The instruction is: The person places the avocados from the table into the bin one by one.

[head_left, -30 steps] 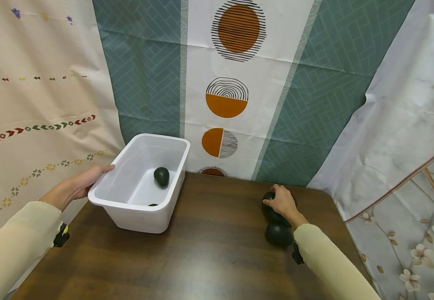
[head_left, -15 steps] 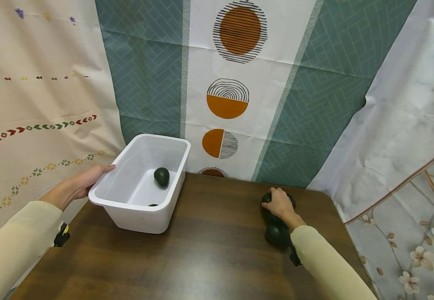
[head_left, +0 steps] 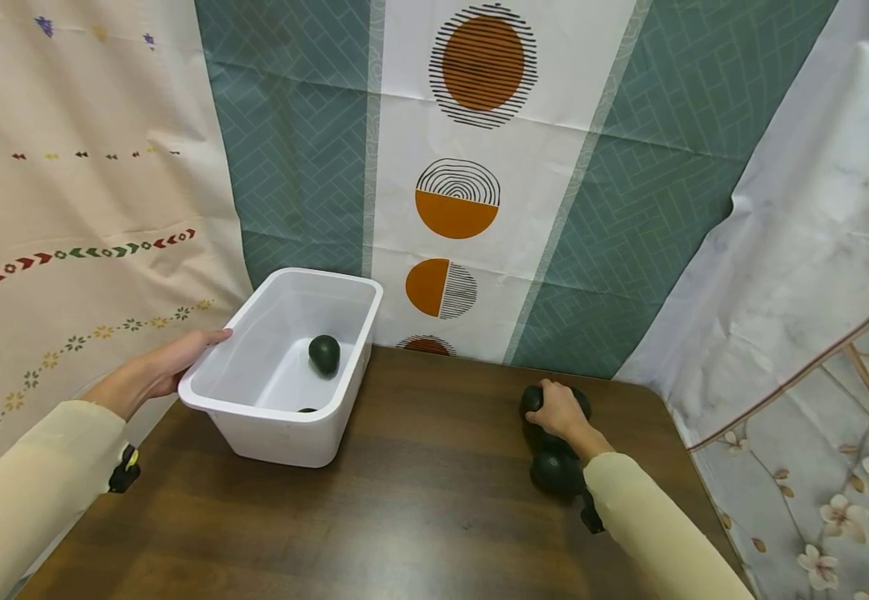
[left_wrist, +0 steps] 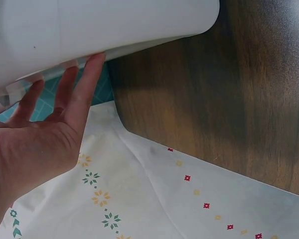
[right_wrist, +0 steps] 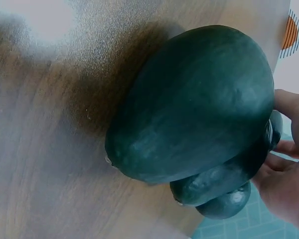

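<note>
At the left of the head view, my left hand (head_left: 160,373) holds the side of a white plastic tub (head_left: 277,439), thumb over the rim. In the left wrist view its fingers (left_wrist: 82,92) reach up under the tub's rim. One dark green avocado (head_left: 324,355) lies inside, and a sliver of another (head_left: 307,410) shows behind the front wall. On the right, my right hand (head_left: 563,414) bends over a cluster of several avocados and grips one (head_left: 530,402) at the back. Nearest the right wrist camera is a large avocado (right_wrist: 199,104); my fingers are beyond it, partly hidden.
A dark brown wooden table (head_left: 434,467) bears the tub and the avocados. Behind it hangs a green and white patterned cloth (head_left: 441,300). Cream cloth (head_left: 89,250) hangs on the left side, and a white flowered one (head_left: 816,400) on the right.
My right hand has sunk slightly, its fingers closing round an avocado at the back of the cluster. My left hand and the tub have stayed in place.
</note>
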Available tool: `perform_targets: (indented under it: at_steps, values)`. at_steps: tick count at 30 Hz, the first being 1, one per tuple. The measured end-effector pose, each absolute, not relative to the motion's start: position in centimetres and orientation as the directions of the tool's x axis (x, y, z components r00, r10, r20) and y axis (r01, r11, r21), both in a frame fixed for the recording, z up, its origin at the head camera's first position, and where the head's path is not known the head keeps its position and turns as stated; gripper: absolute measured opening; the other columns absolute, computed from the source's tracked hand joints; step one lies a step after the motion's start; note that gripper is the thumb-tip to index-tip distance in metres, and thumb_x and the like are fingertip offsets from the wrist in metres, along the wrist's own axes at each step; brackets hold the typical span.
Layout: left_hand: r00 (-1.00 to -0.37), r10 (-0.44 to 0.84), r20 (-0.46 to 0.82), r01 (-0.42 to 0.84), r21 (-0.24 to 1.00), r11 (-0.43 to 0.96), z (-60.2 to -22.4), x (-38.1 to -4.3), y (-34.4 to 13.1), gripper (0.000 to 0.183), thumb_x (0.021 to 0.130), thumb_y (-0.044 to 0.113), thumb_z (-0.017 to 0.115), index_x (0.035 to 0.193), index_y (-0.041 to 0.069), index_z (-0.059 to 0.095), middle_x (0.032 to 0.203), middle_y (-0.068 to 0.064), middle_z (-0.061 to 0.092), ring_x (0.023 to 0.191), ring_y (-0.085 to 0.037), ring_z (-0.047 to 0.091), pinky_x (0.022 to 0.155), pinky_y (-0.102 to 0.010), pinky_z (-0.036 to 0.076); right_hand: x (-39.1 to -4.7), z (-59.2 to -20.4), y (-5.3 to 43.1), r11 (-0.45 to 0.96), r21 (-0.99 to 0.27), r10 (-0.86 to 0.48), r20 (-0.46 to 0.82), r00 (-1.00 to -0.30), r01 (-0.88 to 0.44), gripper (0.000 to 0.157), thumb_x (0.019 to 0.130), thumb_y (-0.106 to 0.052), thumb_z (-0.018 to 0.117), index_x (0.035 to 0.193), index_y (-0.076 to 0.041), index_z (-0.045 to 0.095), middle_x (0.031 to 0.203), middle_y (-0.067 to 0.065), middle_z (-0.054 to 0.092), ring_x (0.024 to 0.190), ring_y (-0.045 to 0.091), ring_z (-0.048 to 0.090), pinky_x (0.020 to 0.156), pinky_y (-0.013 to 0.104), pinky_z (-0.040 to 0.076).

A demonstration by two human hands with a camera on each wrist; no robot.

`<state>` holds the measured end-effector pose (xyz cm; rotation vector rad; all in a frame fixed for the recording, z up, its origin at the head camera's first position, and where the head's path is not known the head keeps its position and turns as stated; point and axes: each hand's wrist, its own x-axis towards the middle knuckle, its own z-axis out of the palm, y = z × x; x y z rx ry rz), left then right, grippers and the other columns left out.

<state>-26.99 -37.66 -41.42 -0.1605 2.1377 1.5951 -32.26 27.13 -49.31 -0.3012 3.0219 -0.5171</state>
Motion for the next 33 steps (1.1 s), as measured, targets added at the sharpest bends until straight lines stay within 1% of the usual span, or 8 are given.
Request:
perform_targets:
  at_steps: [9, 13, 17, 21, 25, 29, 33]
  values:
    - [-0.891, 0.178, -0.417, -0.341, 0.875, 0.345, -41.2, -27.0, -37.5, 0.076, 0.114, 0.048, 0.028, 0.161, -0.008, 0.010, 0.147, -0.031, 0.044, 0.116, -0.030, 0.063, 0.094, -0.048, 0.057, -32.1, -49.7, 27.0, 0.921, -0.343, -0.194, 0.004, -0.981, -0.184, 0.068, 0.092, -0.019, 0.083, 0.145, 0.008, 0.052, 0.139, 0.032, 0.058, 0.127, 0.051, 0.056, 0.101, 0.065, 0.049]
    - [-0.889, 0.190, -0.416, -0.338, 0.878, 0.338, -41.2, -26.9, -37.5, 0.076, 0.114, 0.049, 0.028, 0.161, -0.009, 0.011, 0.145, -0.029, 0.046, 0.117, -0.030, 0.063, 0.094, -0.048, 0.057, -32.0, -49.8, 26.7, 0.922, -0.331, -0.203, 0.026, -0.979, -0.200, 0.067, 0.091, -0.018, 0.084, 0.144, 0.007, 0.053, 0.138, 0.031, 0.058, 0.127, 0.051, 0.056, 0.100, 0.066, 0.049]
    - [-0.886, 0.196, -0.420, -0.345, 0.880, 0.328, -41.2, -26.9, -37.5, 0.075, 0.114, 0.048, 0.027, 0.161, -0.008, 0.011, 0.144, -0.028, 0.047, 0.116, -0.030, 0.063, 0.095, -0.049, 0.057, -31.8, -49.8, 26.2, 0.916, -0.340, -0.213, 0.040, -0.976, -0.214, 0.067, 0.091, -0.017, 0.084, 0.145, 0.008, 0.053, 0.140, 0.031, 0.057, 0.128, 0.051, 0.056, 0.102, 0.066, 0.048]
    - [-0.889, 0.193, -0.416, -0.338, 0.879, 0.336, -41.2, -26.9, -37.5, 0.075, 0.114, 0.047, 0.025, 0.161, -0.009, 0.010, 0.144, -0.029, 0.046, 0.116, -0.029, 0.063, 0.094, -0.048, 0.057, -31.7, -49.7, 25.6, 0.905, -0.361, -0.219, 0.053, -0.974, -0.223, 0.068, 0.091, -0.017, 0.084, 0.146, 0.007, 0.053, 0.143, 0.029, 0.055, 0.131, 0.050, 0.054, 0.105, 0.065, 0.046]
    - [-0.888, 0.189, -0.419, -0.343, 0.878, 0.335, -41.3, -26.9, -37.5, 0.075, 0.114, 0.047, 0.025, 0.161, -0.009, 0.010, 0.142, -0.027, 0.049, 0.114, -0.028, 0.064, 0.094, -0.048, 0.057, -31.5, -49.3, 24.9, 0.887, -0.396, -0.234, 0.060, -0.970, -0.238, 0.068, 0.091, -0.017, 0.084, 0.146, 0.006, 0.053, 0.146, 0.029, 0.054, 0.135, 0.050, 0.051, 0.107, 0.064, 0.045]
    - [-0.887, 0.191, -0.421, -0.347, 0.879, 0.327, -41.3, -26.9, -37.5, 0.074, 0.114, 0.047, 0.026, 0.161, -0.009, 0.010, 0.139, -0.025, 0.050, 0.113, -0.028, 0.064, 0.094, -0.048, 0.057, -31.2, -48.7, 24.1, 0.860, -0.440, -0.257, 0.064, -0.964, -0.258, 0.067, 0.091, -0.017, 0.084, 0.146, 0.005, 0.054, 0.147, 0.029, 0.054, 0.136, 0.051, 0.050, 0.107, 0.065, 0.044]
    - [-0.890, 0.186, -0.416, -0.341, 0.879, 0.333, -41.2, -26.7, -37.4, 0.075, 0.114, 0.047, 0.027, 0.161, -0.008, 0.009, 0.143, -0.028, 0.048, 0.115, -0.029, 0.063, 0.094, -0.048, 0.057, -31.0, -48.1, 23.5, 0.832, -0.491, -0.266, 0.058, -0.962, -0.259, 0.067, 0.091, -0.018, 0.084, 0.148, 0.002, 0.054, 0.145, 0.027, 0.055, 0.134, 0.050, 0.050, 0.105, 0.064, 0.046]
